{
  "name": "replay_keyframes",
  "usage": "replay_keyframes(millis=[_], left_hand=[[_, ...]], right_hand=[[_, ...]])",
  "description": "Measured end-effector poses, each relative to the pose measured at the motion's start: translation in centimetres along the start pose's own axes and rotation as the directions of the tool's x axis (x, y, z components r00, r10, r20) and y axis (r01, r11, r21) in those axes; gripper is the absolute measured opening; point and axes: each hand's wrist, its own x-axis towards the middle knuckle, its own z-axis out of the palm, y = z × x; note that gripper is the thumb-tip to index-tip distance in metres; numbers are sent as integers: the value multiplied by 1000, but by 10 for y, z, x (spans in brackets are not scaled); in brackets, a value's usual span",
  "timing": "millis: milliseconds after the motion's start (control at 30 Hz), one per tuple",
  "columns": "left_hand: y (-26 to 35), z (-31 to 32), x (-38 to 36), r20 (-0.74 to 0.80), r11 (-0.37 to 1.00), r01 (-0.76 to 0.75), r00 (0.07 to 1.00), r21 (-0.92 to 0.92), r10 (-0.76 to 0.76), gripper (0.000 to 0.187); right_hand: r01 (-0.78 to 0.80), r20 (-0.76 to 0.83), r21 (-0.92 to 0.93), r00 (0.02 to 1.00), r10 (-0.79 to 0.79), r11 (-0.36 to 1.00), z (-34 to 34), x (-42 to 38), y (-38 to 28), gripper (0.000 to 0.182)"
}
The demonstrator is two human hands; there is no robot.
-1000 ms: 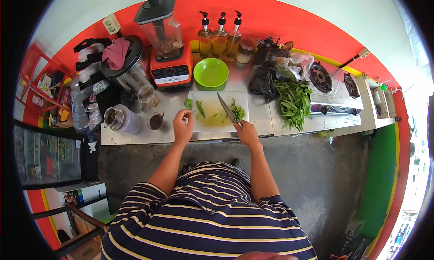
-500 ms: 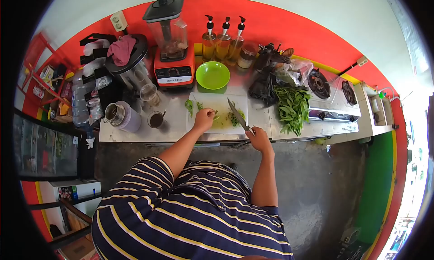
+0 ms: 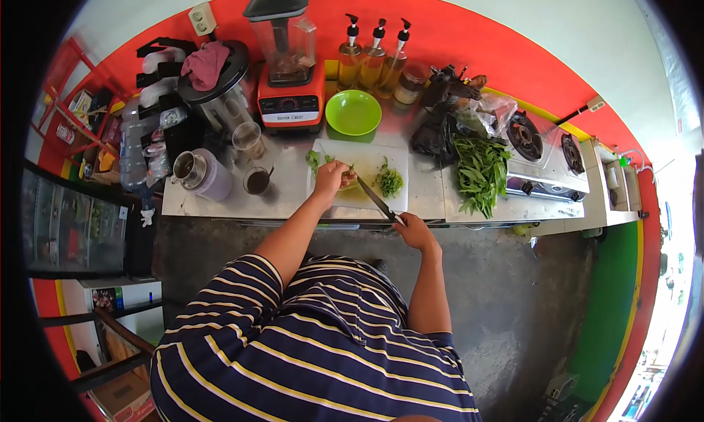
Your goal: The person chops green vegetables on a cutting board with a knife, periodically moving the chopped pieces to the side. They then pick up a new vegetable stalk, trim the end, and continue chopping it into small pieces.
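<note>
My right hand [image 3: 416,232] is wrapped round the handle of a knife [image 3: 376,200], whose blade slants up and left over the white cutting board [image 3: 397,148]. The blade's tip is close by the fingers of my left hand [image 3: 330,180], which pinch a small sprig of green leaves [image 3: 349,170] above the board. To the right of that hand lies a small heap of chopped greens [image 3: 389,181]. Some loose green leaves [image 3: 314,160] rest at the board's left side.
Behind the board stands a green bowl [image 3: 353,112], with a red blender [image 3: 291,103] and pump bottles [image 3: 371,63] nearby. A leafy green bunch [image 3: 480,175] lies before the stove [image 3: 544,158]. On the left are a dark drink glass [image 3: 257,181] and a metal jug [image 3: 202,173].
The knife has swung left, bringing its tip from above the chopped greens to beside my left hand. My right hand has moved slightly left and down. The whole view has shifted a little.
</note>
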Motion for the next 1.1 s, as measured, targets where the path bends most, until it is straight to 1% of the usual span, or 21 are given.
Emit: replay_keyframes(millis=[67, 100, 133, 167, 233, 267, 333, 367, 400, 467, 500, 533, 600, 667, 733, 800, 867, 933, 1000, 1067, 1100], left_hand=[[-5, -3, 0, -51, 1000, -12, 999, 28, 14, 10], [-15, -7, 2, -58, 988, -65, 996, 140, 74, 10], [-22, -8, 2, -57, 961, -116, 989, 251, 134, 10], [-29, -8, 0, -60, 960, -119, 989, 253, 138, 10], [-41, -5, -5, -161, 797, -150, 942, 585, 295, 9], [-46, -3, -3, -163, 793, -151, 940, 590, 300, 9], [-54, 2, -6, -55, 682, -327, 879, 654, 474, 9], [-55, 6, -7, -27, 625, -381, 840, 681, 542, 10], [-52, 10, -9, -18, 613, -383, 839, 691, 544, 10], [-50, 13, -14, 36, 453, -430, 755, 781, 655, 11], [-47, 17, -17, 40, 467, -461, 742, 755, 669, 11], [-43, 20, -17, 46, 459, -460, 742, 760, 669, 11], [-40, 28, -20, 53, 544, -470, 788, 695, 613, 11], [-38, 36, -20, 80, 545, -469, 804, 695, 590, 12], [-44, 44, -16, 118, 622, -484, 837, 615, 535, 13], [-54, 52, -16, 116, 641, -487, 840, 593, 530, 15], [-61, 57, -16, 87, 586, -506, 798, 633, 596, 19], [-67, 57, -18, 69, 567, -484, 798, 667, 599, 18], [-72, 55, -23, 50, 547, -456, 798, 703, 601, 16], [-71, 51, -28, 123, 443, -456, 791, 772, 599, 14], [-71, 47, -31, 125, 440, -455, 791, 774, 599, 14]], right_hand=[[19, -23, 22, 1000, -19, 1000, 8, 2, 16, 28], [25, -18, 22, 1000, -24, 999, 12, 2, 24, 28], [42, -51, 65, 998, -39, 997, 16, 1, 30, 28], [61, -87, 107, 995, -52, 992, 19, 1, 36, 27], [43, -75, 125, 997, -34, 991, 14, -3, 31, 27], [18, -61, 143, 998, -9, 990, 13, -4, 27, 28], [26, -72, 130, 997, -17, 991, 19, -1, 31, 29], [37, -87, 109, 996, -28, 993, 19, 2, 30, 29], [42, -92, 123, 995, -31, 991, 18, 2, 26, 29], [-5, -121, 98, 993, 17, 995, 18, 2, 21, 30], [40, -183, 104, 983, -20, 994, 19, 1, 20, 32], [41, -183, 114, 983, -19, 993, 19, 1, 19, 32], [27, -215, 95, 977, -6, 995, 15, -3, 19, 35], [17, -215, 138, 977, 13, 990, 15, -6, 15, 35], [61, -251, 118, 968, -29, 991, 17, -6, 14, 32], [59, -235, 115, 971, -31, 992, 21, -7, 10, 32], [123, -267, 114, 960, -89, 986, 23, -9, 2, 32], [91, -240, 94, 969, -66, 991, 24, -9, -3, 35], [91, -236, -1, 968, -89, 996, 25, -10, -6, 36], [90, -235, -22, 967, -92, 996, 26, -10, -10, 35], [81, -242, -33, 966, -87, 996, 26, -10, -12, 35]])
